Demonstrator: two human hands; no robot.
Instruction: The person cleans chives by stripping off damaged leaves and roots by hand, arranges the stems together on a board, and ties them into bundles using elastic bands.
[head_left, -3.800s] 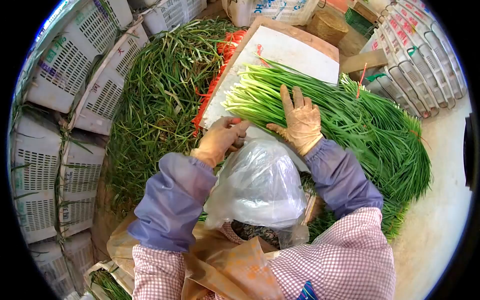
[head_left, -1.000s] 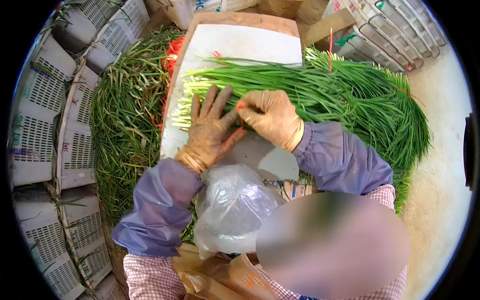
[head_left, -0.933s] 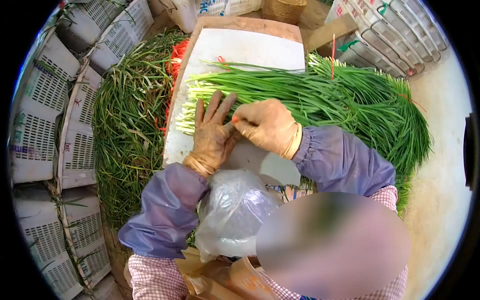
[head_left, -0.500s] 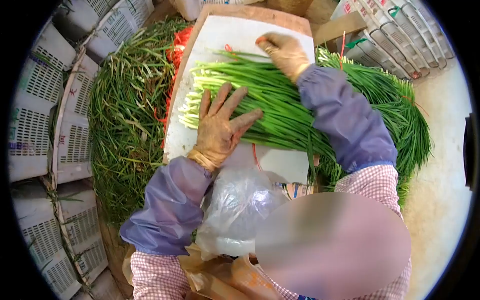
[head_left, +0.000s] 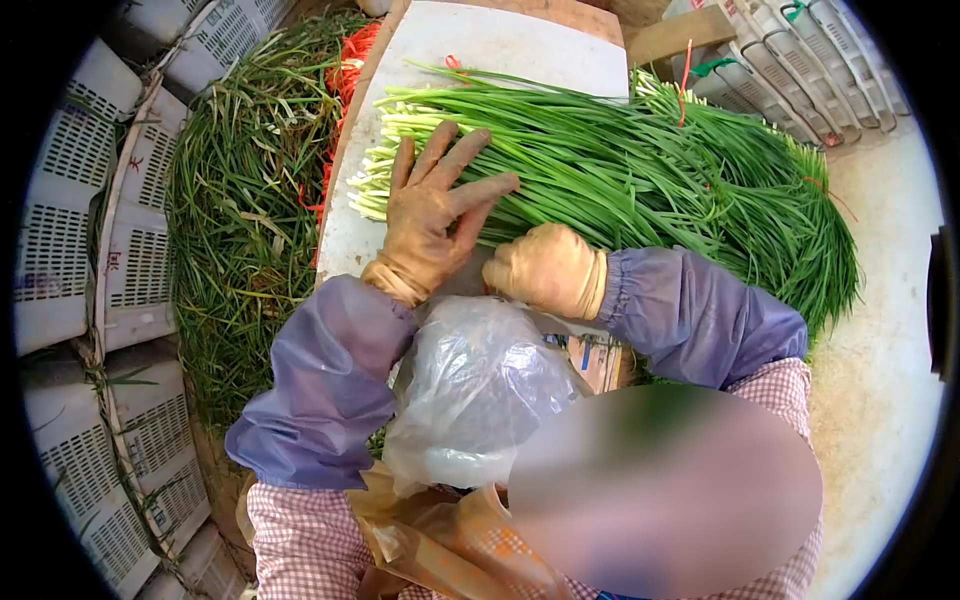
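Note:
A bundle of long green garlic chives lies across the white board, pale stem ends to the left. My left hand, in a soiled tan glove, rests on the near side of the stems with its fingers spread. At the bundle's near edge my right hand, gloved too, is closed in a fist. Its fingertips are hidden, so whatever it grips does not show. One end of a red tie sticks up beyond the far side of the chives. Just below both hands sits a clear plastic bag.
Loose, untidy greens are heaped left of the board, with red ties beside them. White slatted crates line the left side. More crates stand at the upper right. Further tied chives lie to the right.
My right hand has come from the far side of the bundle to its near edge and is closed where the red tie's near end was. My left hand stays spread on the stems.

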